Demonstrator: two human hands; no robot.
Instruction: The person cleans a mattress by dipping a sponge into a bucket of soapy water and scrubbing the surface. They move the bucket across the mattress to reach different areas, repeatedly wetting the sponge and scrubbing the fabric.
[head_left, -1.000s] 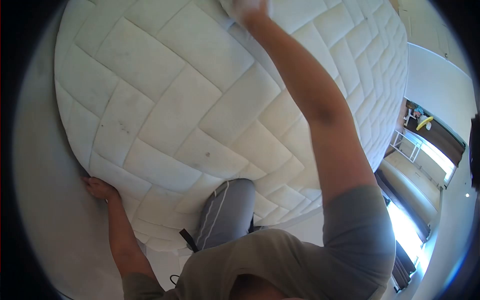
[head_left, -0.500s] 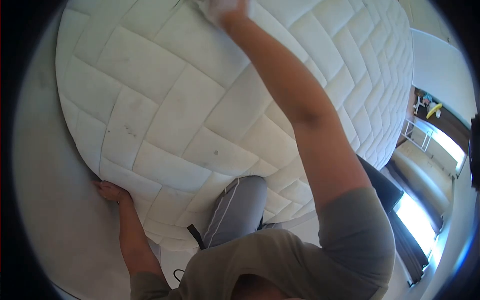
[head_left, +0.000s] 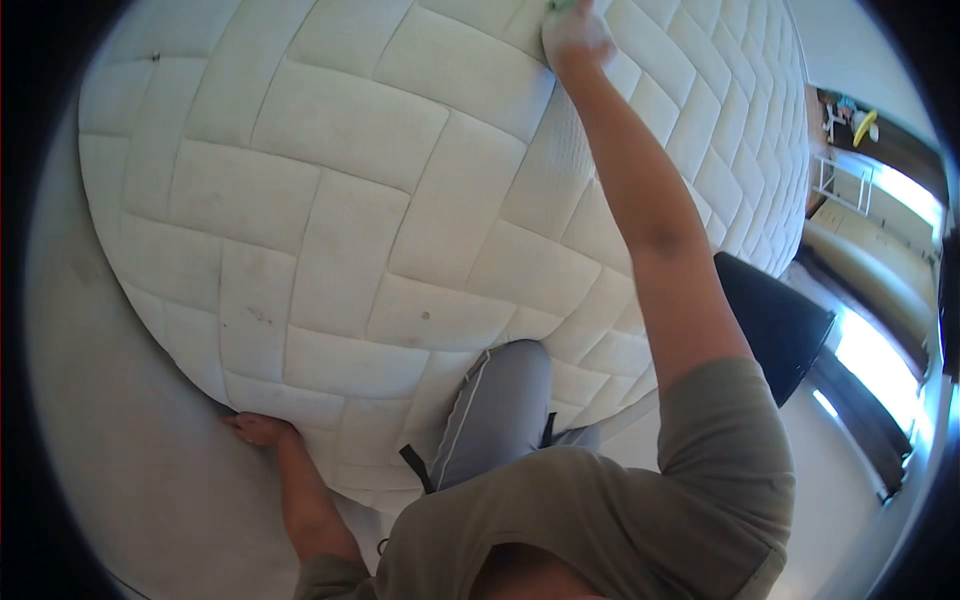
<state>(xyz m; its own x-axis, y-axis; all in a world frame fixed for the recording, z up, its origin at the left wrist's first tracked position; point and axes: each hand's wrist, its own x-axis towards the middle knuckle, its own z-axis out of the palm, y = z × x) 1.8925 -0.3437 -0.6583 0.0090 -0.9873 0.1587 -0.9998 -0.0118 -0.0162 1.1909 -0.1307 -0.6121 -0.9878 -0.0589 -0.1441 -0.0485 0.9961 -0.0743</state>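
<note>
Across most of the view stands a white quilted mattress; the left hand touches its near left edge, fingers together; the right hand rests on its far surface, grip unclear; a grey-trousered knee touches its near edge.

There is one camera. It sits on the person's head and looks forward and down, over the shirt and a knee. It is very close to the mattress, which fills most of the picture. The picture is round and bends at the edges. The fingers of the left hand show low down. The right hand is far above them and to their right, at the top edge.
</note>
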